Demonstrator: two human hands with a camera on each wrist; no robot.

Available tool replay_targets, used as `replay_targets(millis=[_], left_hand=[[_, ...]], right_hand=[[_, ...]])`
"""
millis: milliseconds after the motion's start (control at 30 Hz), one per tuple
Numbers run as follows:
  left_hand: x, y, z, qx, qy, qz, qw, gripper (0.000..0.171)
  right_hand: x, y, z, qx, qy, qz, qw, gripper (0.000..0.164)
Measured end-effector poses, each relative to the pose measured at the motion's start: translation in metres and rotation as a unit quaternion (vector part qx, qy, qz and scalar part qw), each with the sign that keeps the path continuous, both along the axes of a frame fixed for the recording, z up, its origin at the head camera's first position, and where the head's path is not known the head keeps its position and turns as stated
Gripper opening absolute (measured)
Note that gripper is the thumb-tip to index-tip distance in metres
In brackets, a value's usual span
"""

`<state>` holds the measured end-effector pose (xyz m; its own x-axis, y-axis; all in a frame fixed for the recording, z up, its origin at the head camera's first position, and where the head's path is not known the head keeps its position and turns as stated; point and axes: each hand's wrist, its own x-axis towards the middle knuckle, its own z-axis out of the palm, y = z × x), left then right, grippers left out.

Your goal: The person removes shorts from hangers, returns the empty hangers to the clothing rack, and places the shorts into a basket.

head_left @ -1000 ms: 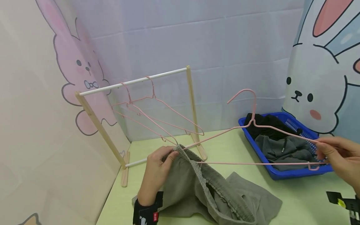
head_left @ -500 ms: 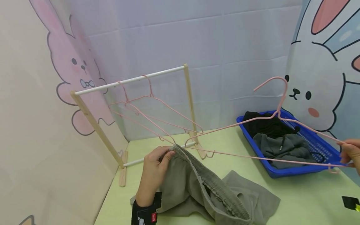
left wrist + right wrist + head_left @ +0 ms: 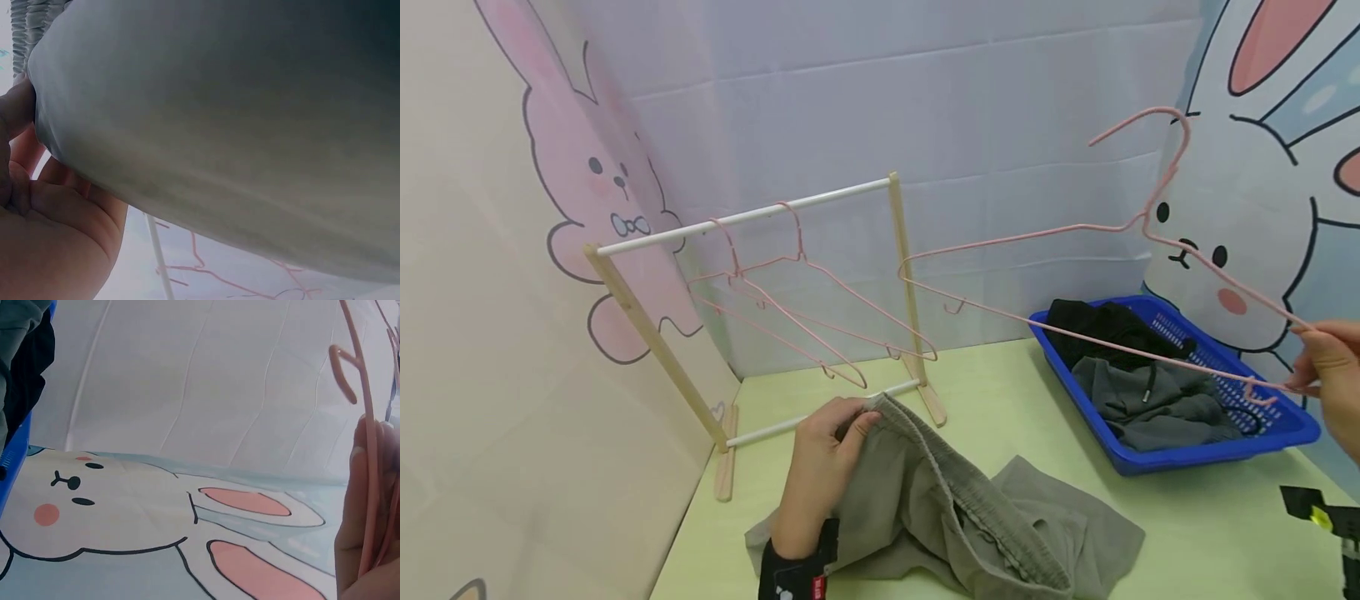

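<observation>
Grey-green elastic-waist trousers (image 3: 895,508) lie partly on the table, their waistband raised at one corner. My left hand (image 3: 827,458) pinches that corner between thumb and fingers; in the left wrist view the grey cloth (image 3: 219,125) fills most of the picture beside the hand (image 3: 56,231). At the right, my right hand (image 3: 1333,375) grips one end of a pink hanger (image 3: 1060,229), held in the air apart from the trousers with its hook up. The right wrist view shows the hanger's bar (image 3: 369,444) running along the fingers of the hand (image 3: 356,506).
A small rack (image 3: 820,200) with a white rail and wooden posts stands at the back left, two pink hangers (image 3: 797,308) hanging on it. A blue basket (image 3: 1120,458) holding black and dark grey clothes (image 3: 1157,408) sits at the right of the green table (image 3: 1000,375).
The pink hanger has come away from the trousers' waistband, moving right and then up with my right hand. My left hand keeps its pinch in nearly the same place.
</observation>
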<state>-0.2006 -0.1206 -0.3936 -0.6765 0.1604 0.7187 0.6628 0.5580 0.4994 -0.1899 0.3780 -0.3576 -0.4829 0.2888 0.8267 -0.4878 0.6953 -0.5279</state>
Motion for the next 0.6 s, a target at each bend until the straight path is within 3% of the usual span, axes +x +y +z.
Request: replay_targets(millis=[100, 200, 433, 600], left_hand=[[0.002, 0.002, 0.0, 0.002, 0.001, -0.009, 1.0, 0.007], [0.005, 0.005, -0.002, 0.001, 0.001, -0.021, 0.9998, 0.008], [0.01, 0.007, -0.012, -0.001, -0.013, -0.035, 0.9993, 0.009], [0.013, 0.006, -0.015, -0.003, -0.019, -0.031, 0.9993, 0.007]], right_hand=[[-0.002, -0.022, 0.015, 0.008, 0.006, -0.017, 1.0, 0.021], [-0.004, -0.044, 0.025, 0.017, -0.015, -0.035, 0.999, 0.021], [-0.034, -0.088, 0.038, 0.088, 0.071, -0.015, 0.993, 0.018], [-0.055, -0.124, 0.042, 0.101, 0.083, -0.002, 0.991, 0.017]])
